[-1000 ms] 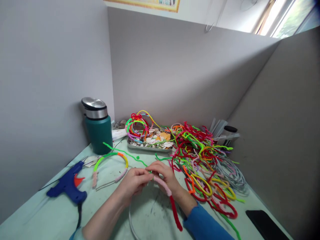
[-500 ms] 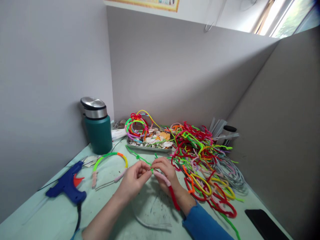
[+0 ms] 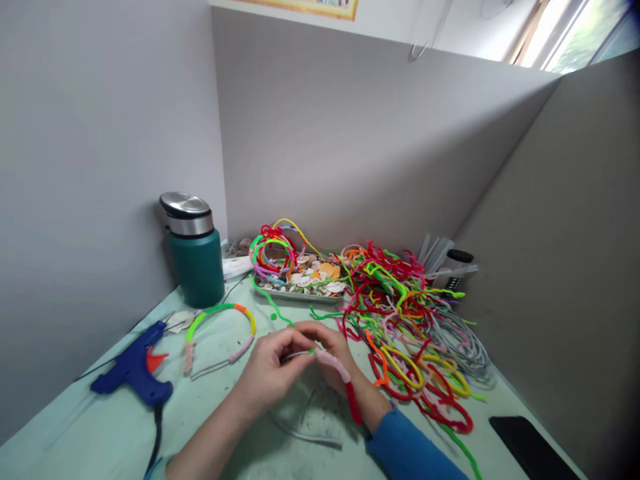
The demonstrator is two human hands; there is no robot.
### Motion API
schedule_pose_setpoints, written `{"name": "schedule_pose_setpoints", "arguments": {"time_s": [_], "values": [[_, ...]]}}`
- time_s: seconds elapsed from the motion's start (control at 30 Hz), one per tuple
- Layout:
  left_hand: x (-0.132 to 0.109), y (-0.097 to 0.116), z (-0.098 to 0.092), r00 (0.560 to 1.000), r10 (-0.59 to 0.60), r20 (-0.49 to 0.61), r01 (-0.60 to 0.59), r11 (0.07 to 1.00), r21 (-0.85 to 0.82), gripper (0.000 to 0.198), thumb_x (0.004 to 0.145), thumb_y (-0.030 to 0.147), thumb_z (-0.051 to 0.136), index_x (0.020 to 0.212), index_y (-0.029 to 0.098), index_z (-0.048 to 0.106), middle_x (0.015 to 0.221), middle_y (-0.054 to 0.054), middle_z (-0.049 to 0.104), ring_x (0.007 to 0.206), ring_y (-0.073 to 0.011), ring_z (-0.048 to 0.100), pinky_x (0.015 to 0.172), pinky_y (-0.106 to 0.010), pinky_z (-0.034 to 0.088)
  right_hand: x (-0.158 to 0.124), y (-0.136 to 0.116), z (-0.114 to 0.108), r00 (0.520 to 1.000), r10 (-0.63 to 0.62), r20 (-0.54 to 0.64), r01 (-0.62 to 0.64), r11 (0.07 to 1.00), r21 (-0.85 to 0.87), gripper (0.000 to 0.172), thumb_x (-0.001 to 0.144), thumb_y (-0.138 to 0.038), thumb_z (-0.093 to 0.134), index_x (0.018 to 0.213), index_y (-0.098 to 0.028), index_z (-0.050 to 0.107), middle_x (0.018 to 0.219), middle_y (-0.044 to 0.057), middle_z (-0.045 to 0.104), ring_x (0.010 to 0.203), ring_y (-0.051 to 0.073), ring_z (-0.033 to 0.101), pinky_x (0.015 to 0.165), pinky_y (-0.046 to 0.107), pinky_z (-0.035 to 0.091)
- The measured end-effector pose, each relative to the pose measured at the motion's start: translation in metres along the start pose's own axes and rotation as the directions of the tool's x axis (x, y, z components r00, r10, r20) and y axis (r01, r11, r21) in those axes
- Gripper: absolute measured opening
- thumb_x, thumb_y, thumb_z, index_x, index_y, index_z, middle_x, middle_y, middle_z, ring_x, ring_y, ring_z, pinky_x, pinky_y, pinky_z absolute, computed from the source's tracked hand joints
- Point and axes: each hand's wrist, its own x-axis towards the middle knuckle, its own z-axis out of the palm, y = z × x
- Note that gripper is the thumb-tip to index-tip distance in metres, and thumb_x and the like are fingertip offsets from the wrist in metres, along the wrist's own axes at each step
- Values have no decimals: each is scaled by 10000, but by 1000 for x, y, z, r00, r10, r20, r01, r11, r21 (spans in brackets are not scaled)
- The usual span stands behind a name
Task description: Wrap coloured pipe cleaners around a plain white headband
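Between my hands is a grey wire wrapped in fuzzy pipe cleaner [image 3: 333, 363], pink in the middle and red toward its lower end, with a bit of green beside my fingertips. My left hand [image 3: 267, 370] pinches the wire just left of the green part. Curled behind the same spot, my right hand [image 3: 333, 347] grips the green pipe cleaner [image 3: 273, 303], whose loose length runs up and left across the table; its fingertips are partly hidden. Below my hands the bare end of a grey wire [image 3: 313, 438] curves over the table.
At left lie a blue glue gun [image 3: 133, 367] and a partly wrapped hoop [image 3: 219, 308]; behind them stands a green bottle [image 3: 197, 267]. A metal tray [image 3: 300, 295] of small pieces and wrapped rings sits at the back. Tangled pipe cleaners [image 3: 395, 293] and a dark phone-like slab [image 3: 530, 447] are right.
My hands have shifted slightly right and down with the wrapped wire. My right fingers have moved behind it, and the loose green pipe cleaner has shifted on the table.
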Motion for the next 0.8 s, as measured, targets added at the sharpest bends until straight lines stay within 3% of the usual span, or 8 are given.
{"name": "schedule_pose_setpoints", "arguments": {"time_s": [0.13,0.23,0.33,0.43,0.53,0.6,0.7,0.8], "values": [[0,2,1,999,50,-13,-50,999,15,114,739,263,623,711,155,652,690,-35,641,630,-145,561,579,-224,405,3,-3,-4,989,-91,-120,77,990,-121,170,827,-214,540,951,-220,655,982,70,662,945,203,598,792,336,485],[2,3,-1,997,43,-64,-44,999,-25,109,724,262,639,702,156,656,685,-28,634,628,-137,552,575,-219,403,4,-6,-8,963,-202,-178,147,949,-277,162,817,-169,546,923,-229,653,934,69,648,911,204,587,783,355,474],[5,1,-4,985,-37,-170,15,991,-131,120,688,270,668,700,152,648,672,-18,621,622,-125,537,572,-215,401,4,-10,-10,936,-274,-222,172,905,-389,140,807,-158,564,897,-227,645,898,63,612,864,200,568,769,365,459],[8,-2,-7,955,-185,-232,111,948,-299,182,658,307,692,714,151,617,518,48,506,443,-59,404,429,-182,301,3,-16,-10,926,-284,-248,140,869,-475,96,805,-181,577,864,-219,642,932,69,568,898,208,539,784,378,442],[9,-5,-9,939,-288,-189,167,859,-484,244,658,342,700,755,152,582,449,103,364,358,-16,235,358,-167,167,3,-22,-8,926,-302,-226,139,830,-540,96,806,-179,576,873,-224,628,979,68,572,945,219,523,842,411,410],[9,-7,-10,931,-335,-148,193,793,-578,267,657,340,708,778,151,564,454,116,322,357,-7,189,349,-158,134,1,-22,-6,936,-308,-171,164,811,-562,111,811,-159,565,885,-227,611,907,52,606,901,211,539,855,420,395],[10,-12,-11,914,-392,-103,230,711,-664,286,652,325,718,798,148,547,456,129,274,358,-1,143,338,-145,102,-1,-18,-2,957,-263,-122,156,822,-547,93,816,-152,554,863,-219,598,770,34,622,746,182,560,743,356,434],[11,-15,-13,903,-423,-81,247,663,-706,288,643,299,719,802,141,539,480,121,309,353,8,146,327,-135,96,-4,-13,1,969,-208,-129,115,853,-509,83,823,-175,548,871,-214,603,757,34,636,636,150,557,607,282,448]]}}
